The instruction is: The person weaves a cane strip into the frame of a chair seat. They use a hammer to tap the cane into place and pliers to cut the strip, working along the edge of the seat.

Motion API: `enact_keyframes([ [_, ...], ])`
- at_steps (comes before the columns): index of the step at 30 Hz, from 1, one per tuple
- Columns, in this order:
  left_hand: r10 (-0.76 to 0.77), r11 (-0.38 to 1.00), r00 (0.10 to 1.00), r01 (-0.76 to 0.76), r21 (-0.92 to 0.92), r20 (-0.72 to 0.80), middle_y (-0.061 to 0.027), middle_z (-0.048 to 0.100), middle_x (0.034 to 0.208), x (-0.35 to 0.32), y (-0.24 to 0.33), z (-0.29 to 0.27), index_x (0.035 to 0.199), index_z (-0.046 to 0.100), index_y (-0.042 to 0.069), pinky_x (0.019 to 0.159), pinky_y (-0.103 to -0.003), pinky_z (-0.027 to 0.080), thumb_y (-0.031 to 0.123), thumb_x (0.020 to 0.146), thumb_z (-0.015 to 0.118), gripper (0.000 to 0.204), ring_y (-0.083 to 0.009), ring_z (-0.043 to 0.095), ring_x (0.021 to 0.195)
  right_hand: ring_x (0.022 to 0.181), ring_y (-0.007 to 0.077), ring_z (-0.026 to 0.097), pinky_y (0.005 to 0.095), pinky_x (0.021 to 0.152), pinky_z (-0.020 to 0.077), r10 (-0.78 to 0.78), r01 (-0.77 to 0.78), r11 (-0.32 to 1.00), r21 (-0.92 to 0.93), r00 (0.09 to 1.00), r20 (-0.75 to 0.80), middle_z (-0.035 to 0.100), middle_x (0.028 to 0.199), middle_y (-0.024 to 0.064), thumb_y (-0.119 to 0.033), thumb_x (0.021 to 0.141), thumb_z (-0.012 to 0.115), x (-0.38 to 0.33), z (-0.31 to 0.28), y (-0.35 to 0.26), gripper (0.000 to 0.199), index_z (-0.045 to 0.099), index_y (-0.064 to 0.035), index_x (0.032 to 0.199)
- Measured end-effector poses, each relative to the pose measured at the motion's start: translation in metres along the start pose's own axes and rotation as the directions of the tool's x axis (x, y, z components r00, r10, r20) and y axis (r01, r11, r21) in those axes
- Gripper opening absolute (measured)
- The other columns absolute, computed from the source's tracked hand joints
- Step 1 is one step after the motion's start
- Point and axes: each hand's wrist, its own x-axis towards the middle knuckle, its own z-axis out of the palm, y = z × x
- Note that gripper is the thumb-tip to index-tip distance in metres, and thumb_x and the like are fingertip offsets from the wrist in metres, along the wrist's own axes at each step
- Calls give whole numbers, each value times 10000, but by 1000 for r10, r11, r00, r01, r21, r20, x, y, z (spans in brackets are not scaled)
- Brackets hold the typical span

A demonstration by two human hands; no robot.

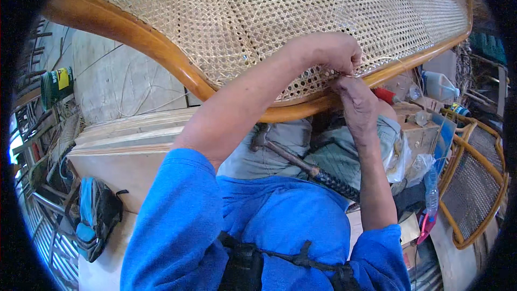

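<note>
A large woven cane panel in a curved, polished wooden frame fills the top of the view. My left hand reaches over the frame and pinches a thin cane strand at the panel's near edge. My right hand comes up from below the frame and grips at the same spot, fingertips meeting the left hand's. A hammer with a dark grip lies across my lap, below both hands.
Stacked wooden boards lie to the left, with a blue-grey bag below them and a green can farther left. At right stand a smaller cane chair frame, a plastic jug, a plastic bottle and boxes.
</note>
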Motion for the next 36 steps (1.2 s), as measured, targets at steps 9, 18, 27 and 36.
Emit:
enact_keyframes([
  [9,-52,997,998,49,62,40,-78,645,710,2,1,-2,830,657,40,579,-335,476,169,690,658,191,-176,583,638,829,337,570,406,711,472,3,-9,985,-172,999,-34,593,856,152,-4,713,575,0,7,-12,216,575,-37,927],
  [18,-52,990,998,47,135,39,-129,665,788,1,16,0,871,673,55,654,-366,486,213,704,643,232,-236,626,716,872,355,550,422,752,456,-34,12,929,-371,998,-51,590,874,141,32,736,558,-2,16,-18,210,581,-36,934],
  [27,-59,995,996,53,87,73,-130,668,792,6,18,3,888,678,63,663,-365,491,179,694,631,231,-245,630,724,944,385,511,444,774,466,-28,59,898,-437,997,77,529,940,169,-35,696,538,-2,11,-19,183,560,-35,878],
  [36,-9,999,996,5,45,90,-107,667,759,10,24,6,878,685,62,607,-355,484,122,683,606,219,-200,603,661,1029,353,513,414,825,474,-110,130,916,-380,991,74,532,1030,142,-22,745,501,-3,3,-19,283,613,-72,1001],
])
